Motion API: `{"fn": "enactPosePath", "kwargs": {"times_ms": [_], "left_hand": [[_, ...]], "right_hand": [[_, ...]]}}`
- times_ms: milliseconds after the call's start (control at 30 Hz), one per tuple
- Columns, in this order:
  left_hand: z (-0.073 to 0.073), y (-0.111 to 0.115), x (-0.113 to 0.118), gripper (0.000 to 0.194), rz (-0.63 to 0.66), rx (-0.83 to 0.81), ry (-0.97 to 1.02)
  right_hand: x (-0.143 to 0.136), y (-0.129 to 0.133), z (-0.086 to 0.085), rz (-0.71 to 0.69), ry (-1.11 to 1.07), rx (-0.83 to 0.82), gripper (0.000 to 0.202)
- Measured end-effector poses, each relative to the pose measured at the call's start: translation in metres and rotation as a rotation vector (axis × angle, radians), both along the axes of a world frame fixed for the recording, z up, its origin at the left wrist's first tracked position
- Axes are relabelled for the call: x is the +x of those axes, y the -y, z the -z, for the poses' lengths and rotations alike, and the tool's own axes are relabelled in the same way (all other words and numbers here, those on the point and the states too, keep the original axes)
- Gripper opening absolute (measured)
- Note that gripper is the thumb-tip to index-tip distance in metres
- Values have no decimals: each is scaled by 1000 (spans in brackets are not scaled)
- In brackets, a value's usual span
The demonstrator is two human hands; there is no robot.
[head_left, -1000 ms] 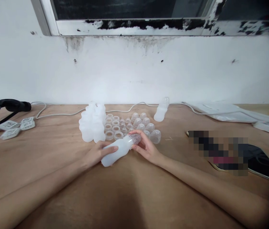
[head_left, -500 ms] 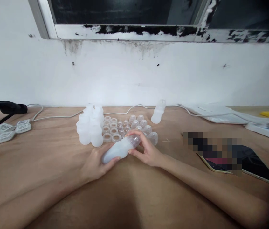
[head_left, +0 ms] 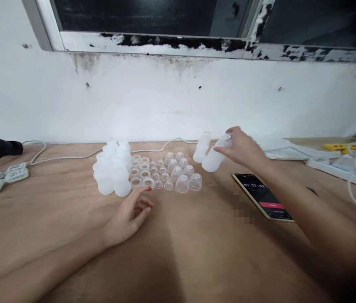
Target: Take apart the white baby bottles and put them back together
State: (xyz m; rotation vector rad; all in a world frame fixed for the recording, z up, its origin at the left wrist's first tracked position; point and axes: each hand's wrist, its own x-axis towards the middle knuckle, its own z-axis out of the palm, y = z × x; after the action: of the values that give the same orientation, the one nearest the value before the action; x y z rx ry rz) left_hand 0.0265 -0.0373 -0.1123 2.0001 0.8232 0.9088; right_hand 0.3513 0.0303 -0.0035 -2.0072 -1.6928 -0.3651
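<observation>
My right hand (head_left: pixel 241 147) grips the clear-capped top of a frosted bottle (head_left: pixel 212 159), which tilts with its base toward the lower left. Just left of it stands another capped bottle (head_left: pixel 201 148). My left hand (head_left: pixel 130 214) holds nothing, its fingers apart and slightly curled, in front of the translucent rings (head_left: pixel 136 182). Small clear nipples (head_left: pixel 168 185) and larger clear dome caps (head_left: pixel 182 184) are arranged in rows right of the rings. A cluster of frosted bottles without caps (head_left: pixel 122 182) stands left of the rings.
A phone (head_left: pixel 253 189) lies on the wooden table (head_left: pixel 178 252), partly under my right forearm. White labelled packets (head_left: pixel 17 173) and a black strap-like object (head_left: pixel 1 147) are at the left. A power strip (head_left: pixel 338 169), cables and a plastic bag (head_left: pixel 285 149) lie at the right.
My right hand has carried the capped bottle right and back, beside the standing one. My left hand has let go of it and its fingers have opened. The view has shifted slightly right.
</observation>
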Motion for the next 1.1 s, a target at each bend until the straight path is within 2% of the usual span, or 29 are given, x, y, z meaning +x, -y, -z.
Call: {"fn": "enactPosePath", "kwargs": {"times_ms": [133, 233, 367, 500, 633, 733, 867, 967, 1033, 1100], "left_hand": [[1, 0, 0, 41, -11, 78, -62], [1, 0, 0, 39, -10, 101, -55], [1, -1, 1, 39, -3, 115, -54], [0, -1, 1, 40, 13, 116, -44], [-1, 1, 1, 39, 14, 111, -48], [-2, 2, 1, 39, 30, 110, -47], [-2, 2, 1, 38, 29, 118, -45], [-3, 3, 1, 39, 24, 111, -64], [-3, 3, 1, 38, 16, 140, -84], [-4, 3, 0, 38, 7, 208, -162]], "right_hand": [[2, -22, 29, 18, 173, -42, 59], [0, -31, 35, 40, 200, -36, 59], [3, -42, 29, 53, 209, -65, 69], [3, -54, 14, 46, 166, -31, 72], [-8, -60, 4, 82, 123, -229, 69], [-15, -61, 7, 86, 116, -285, 63], [-12, -63, 15, 104, 79, -244, 62], [-7, -62, 14, 89, 31, -246, 66], [-12, -53, 11, 82, 65, -154, 69], [-27, -35, 10, 19, 157, 46, 68]]}}
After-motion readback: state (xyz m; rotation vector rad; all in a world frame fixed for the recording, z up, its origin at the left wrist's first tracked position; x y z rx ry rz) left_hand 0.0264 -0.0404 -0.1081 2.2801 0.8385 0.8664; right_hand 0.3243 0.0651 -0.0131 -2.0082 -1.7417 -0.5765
